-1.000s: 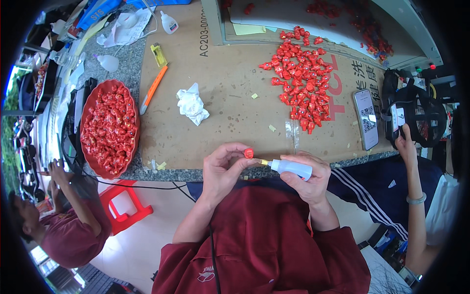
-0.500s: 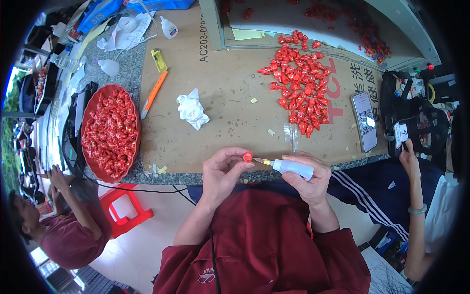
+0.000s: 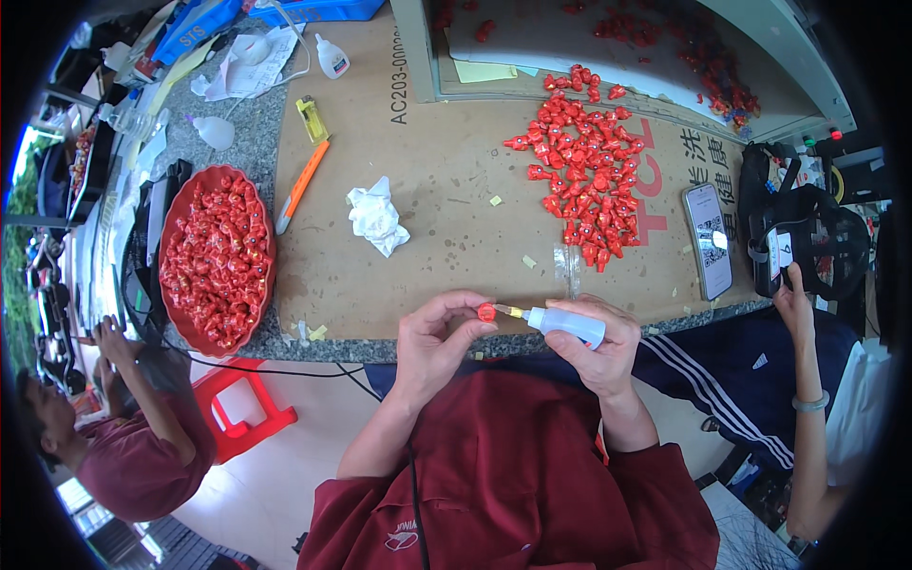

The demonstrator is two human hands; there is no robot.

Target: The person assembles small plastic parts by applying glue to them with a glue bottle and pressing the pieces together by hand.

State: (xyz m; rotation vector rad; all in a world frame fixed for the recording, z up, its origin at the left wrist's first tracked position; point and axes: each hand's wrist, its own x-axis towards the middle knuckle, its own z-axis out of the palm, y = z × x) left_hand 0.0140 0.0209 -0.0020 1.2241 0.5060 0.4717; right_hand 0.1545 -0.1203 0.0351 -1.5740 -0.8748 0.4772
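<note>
Between thumb and fingertips, my left hand (image 3: 439,340) pinches a small red plastic part (image 3: 486,312) above the table's near edge. My right hand (image 3: 600,344) is closed round a white squeeze bottle (image 3: 570,326) with a yellowish needle tip. That tip points left and meets the red part, or nearly so; the exact contact is too small to tell. Ahead and to the right, a pile of similar red parts (image 3: 584,176) lies on the cardboard. A scalloped red bowl (image 3: 269,275) at the left is full of glossy red pieces.
Cardboard (image 3: 446,237) covers the tabletop. On it lie crumpled tissue (image 3: 377,217), an orange cutter (image 3: 303,185), a yellow lighter-like item (image 3: 311,120) and a phone (image 3: 708,240). A grey open-fronted box (image 3: 418,57) stands behind. Co-workers sit left and right; a red stool (image 3: 249,427) is at left.
The view has shifted slightly. Both hands keep their grips, and the red part has turned a little at the needle tip.
</note>
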